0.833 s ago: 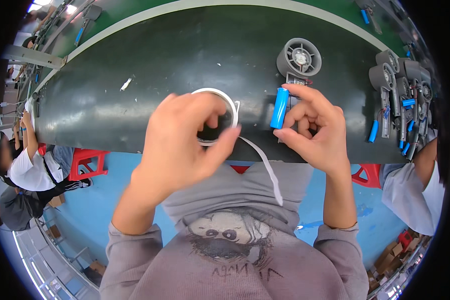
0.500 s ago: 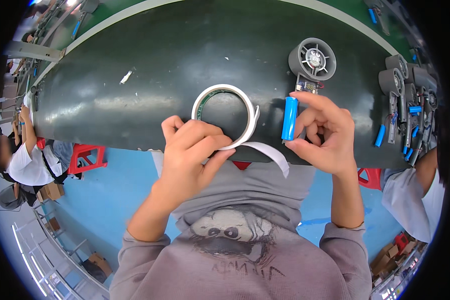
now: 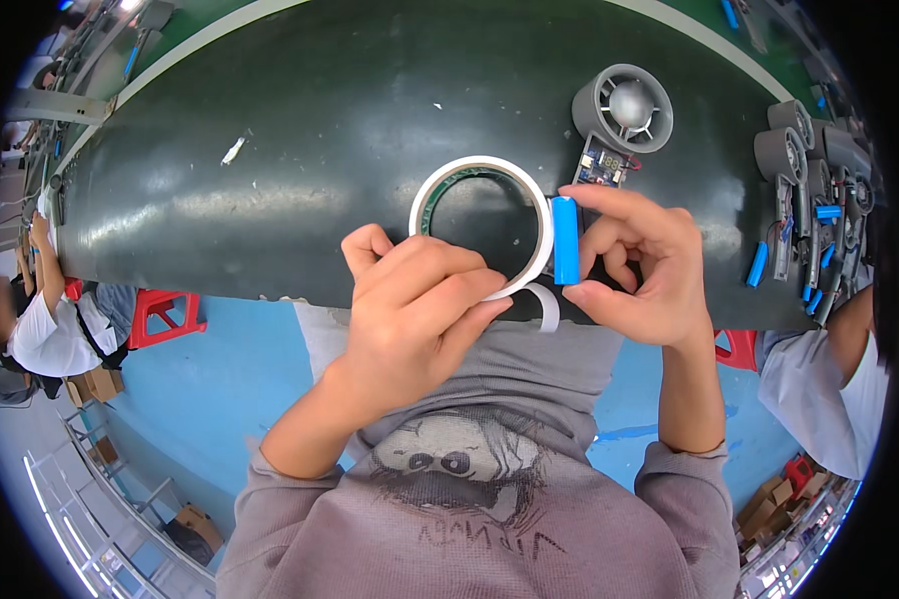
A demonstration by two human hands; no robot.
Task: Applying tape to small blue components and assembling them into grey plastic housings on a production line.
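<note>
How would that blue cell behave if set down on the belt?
The blue cell is a smooth cylinder, so it would probably roll. It looks rigid, pinched end to end in the right hand. Its glossy sleeve may be slippery.

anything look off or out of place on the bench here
Little stands out. A small white scrap lies loose on the dark belt, away from the work. The left hand holds the tape roll, its free end curling loose; the right hand grips a blue battery. Nothing looks spilled or broken.
</note>
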